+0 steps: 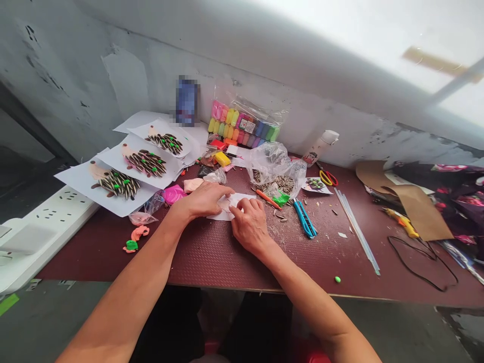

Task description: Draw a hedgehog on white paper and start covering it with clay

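Observation:
A small sheet of white paper lies on the table before me, with faint pinkish marks or material on it. My left hand holds its left side, fingers bent over the far edge and thumb on the near part. On the right side, my right hand is closed, its curled fingertips pressed at the paper. Whatever sits under those fingertips is too small to make out. Close behind my left hand are lumps of pink clay and pale clay. An orange pen-like tool lies beyond my right hand.
Seed-covered hedgehog pictures lie left, near a power strip. Behind are clay packs and a plastic bag of sunflower seeds. A blue cutter, scissors, glue sticks and a yellow glue gun lie right.

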Motion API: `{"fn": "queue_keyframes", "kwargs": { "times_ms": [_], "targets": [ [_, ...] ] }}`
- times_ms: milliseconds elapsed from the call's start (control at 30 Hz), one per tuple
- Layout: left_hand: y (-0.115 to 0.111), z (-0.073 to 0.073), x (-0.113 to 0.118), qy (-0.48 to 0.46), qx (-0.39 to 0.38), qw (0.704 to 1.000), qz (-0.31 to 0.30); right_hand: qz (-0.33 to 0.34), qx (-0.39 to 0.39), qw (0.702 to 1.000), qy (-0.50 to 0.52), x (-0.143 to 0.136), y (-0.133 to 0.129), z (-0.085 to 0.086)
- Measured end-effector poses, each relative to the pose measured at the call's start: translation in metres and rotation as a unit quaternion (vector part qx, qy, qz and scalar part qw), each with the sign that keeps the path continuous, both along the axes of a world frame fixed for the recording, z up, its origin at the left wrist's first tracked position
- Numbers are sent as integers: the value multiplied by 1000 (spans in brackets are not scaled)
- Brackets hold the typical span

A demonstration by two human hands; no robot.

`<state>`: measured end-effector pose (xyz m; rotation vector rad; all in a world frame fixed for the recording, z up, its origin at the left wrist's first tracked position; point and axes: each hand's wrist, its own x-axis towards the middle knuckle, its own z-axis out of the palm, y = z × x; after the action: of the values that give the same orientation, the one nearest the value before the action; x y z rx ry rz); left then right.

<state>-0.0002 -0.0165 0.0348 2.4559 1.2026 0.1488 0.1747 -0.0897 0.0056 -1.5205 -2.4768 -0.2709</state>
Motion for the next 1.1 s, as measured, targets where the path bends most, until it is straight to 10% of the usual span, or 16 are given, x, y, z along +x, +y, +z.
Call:
{"fn": "queue_keyframes", "kwargs": {
  "times_ms": [1100],
  "targets": [
    [3,-2,-3,-17,-22,999,-16,-36,-65,990,121,17,20,0]
  ]
}}
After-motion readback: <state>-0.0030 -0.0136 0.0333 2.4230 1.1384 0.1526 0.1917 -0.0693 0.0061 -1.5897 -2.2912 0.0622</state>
